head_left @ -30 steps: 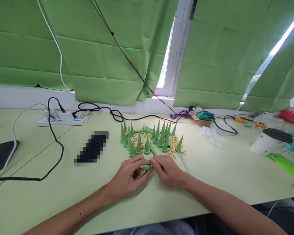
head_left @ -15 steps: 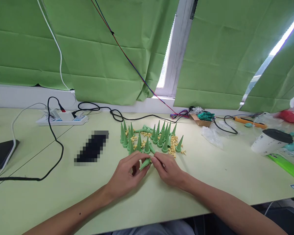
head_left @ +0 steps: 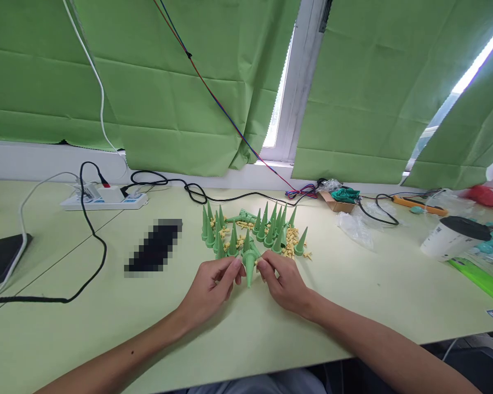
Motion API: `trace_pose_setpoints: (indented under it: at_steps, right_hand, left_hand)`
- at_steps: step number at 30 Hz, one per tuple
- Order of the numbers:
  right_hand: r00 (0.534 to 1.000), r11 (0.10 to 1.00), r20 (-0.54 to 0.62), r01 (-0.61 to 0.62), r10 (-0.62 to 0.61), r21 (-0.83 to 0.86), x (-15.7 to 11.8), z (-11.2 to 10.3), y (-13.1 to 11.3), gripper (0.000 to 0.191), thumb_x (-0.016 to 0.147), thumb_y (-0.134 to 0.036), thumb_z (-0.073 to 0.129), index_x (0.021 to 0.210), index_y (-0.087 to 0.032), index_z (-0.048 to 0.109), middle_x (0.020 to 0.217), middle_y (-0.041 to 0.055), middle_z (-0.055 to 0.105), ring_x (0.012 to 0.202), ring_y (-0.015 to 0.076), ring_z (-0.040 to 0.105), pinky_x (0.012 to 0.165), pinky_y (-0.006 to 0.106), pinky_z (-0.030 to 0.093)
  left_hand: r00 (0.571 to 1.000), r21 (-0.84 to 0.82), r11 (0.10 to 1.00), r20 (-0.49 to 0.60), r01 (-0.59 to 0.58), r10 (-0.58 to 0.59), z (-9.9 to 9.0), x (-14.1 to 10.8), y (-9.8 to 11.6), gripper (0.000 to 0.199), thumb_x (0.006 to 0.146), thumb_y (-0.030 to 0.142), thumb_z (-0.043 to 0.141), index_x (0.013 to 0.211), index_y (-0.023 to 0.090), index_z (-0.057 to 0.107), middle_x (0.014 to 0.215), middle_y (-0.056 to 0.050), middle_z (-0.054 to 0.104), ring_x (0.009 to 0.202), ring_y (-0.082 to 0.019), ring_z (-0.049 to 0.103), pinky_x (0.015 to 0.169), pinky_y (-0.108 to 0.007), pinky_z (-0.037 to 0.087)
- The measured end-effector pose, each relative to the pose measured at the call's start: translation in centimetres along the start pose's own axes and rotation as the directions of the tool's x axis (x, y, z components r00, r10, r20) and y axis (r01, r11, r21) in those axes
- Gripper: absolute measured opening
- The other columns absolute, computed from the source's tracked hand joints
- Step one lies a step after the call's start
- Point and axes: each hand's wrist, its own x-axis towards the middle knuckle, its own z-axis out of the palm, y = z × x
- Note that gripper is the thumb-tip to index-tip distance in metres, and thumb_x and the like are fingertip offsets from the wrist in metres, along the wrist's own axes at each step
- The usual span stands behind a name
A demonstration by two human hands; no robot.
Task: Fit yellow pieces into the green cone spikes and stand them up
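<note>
The left hand point(head_left: 213, 282) pinches the left side of a tapered green plastic cone with a wider ringed base point(head_left: 250, 268), and the right hand point(head_left: 285, 282) has thumb and finger closed on a small pale-yellow plastic piece point(head_left: 257, 262) at the cone's right side; whether that piece is seated in the cone is too small to tell. The cone is held up between the two hands, its narrow tip pointing down. An off-line push from the right could twist the cone out of the left pinch, and so tiny a piece could slip and drop. The cone looks smooth and slim, with no visible cracks. Just beyond it stand many matching upright green cones point(head_left: 233, 244), with loose yellow pieces point(head_left: 290, 249) scattered among them. Left of it lies a pixelated dark rectangle point(head_left: 154, 246); well to its right, a white cup with a black lid point(head_left: 441, 239).
</note>
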Motion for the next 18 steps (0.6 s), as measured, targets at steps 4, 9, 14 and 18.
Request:
trace_pose_setpoints:
  at_steps: [4, 9, 14, 18]
  right_hand:
    - [1.0, 0.999, 0.019, 0.025, -0.025, 0.031, -0.1, 0.0, 0.05, 0.036, 0.106, -0.037, 0.034, 0.075, -0.021, 0.045, 0.063, -0.0022, 0.048, 0.054, 0.0111, 0.042, 0.054, 0.024, 0.033]
    - [0.999, 0.998, 0.037, 0.038, -0.04, 0.055, -0.13, 0.04, 0.11, 0.038, 0.106, -0.039, 0.033, 0.076, -0.02, 0.047, 0.063, -0.002, 0.049, 0.054, 0.0111, 0.044, 0.054, 0.023, 0.034]
    - [0.998, 0.997, 0.044, 0.031, -0.034, 0.074, -0.04, 0.02, 0.17, 0.037, 0.106, -0.039, 0.034, 0.078, -0.02, 0.049, 0.064, -0.002, 0.05, 0.054, 0.0109, 0.044, 0.054, 0.023, 0.034]
    - [0.998, 0.998, 0.05, 0.025, -0.028, 0.063, -0.12, 0.08, 0.3, 0.038, 0.106, -0.041, 0.033, 0.08, -0.02, 0.05, 0.064, -0.0018, 0.05, 0.054, 0.0114, 0.045, 0.054, 0.023, 0.034]
  left_hand:
    - [0.997, -0.01, 0.998, 0.033, 0.065, -0.065, -0.05, 0.12, -0.23, 0.054, 0.098, 0.056, 0.039, 0.061, 0.017, 0.05, 0.045, 0.006, 0.041, 0.044, -0.009, 0.038, 0.048, -0.022, 0.03]
    - [0.993, -0.018, 0.995, 0.074, 0.098, -0.096, -0.11, 0.32, -0.73, 0.055, 0.096, 0.059, 0.041, 0.063, 0.017, 0.053, 0.044, 0.006, 0.041, 0.044, -0.01, 0.04, 0.048, -0.023, 0.031]
    - [0.988, -0.041, 0.993, 0.11, 0.113, -0.108, -0.11, 0.42, -0.7, 0.053, 0.095, 0.06, 0.043, 0.067, 0.017, 0.054, 0.046, 0.006, 0.041, 0.044, -0.01, 0.039, 0.048, -0.023, 0.03]
    - [0.989, -0.039, 0.992, 0.093, 0.116, -0.112, -0.15, 0.23, -0.63, 0.05, 0.093, 0.06, 0.046, 0.069, 0.017, 0.054, 0.046, 0.006, 0.041, 0.044, -0.011, 0.04, 0.047, -0.023, 0.03]
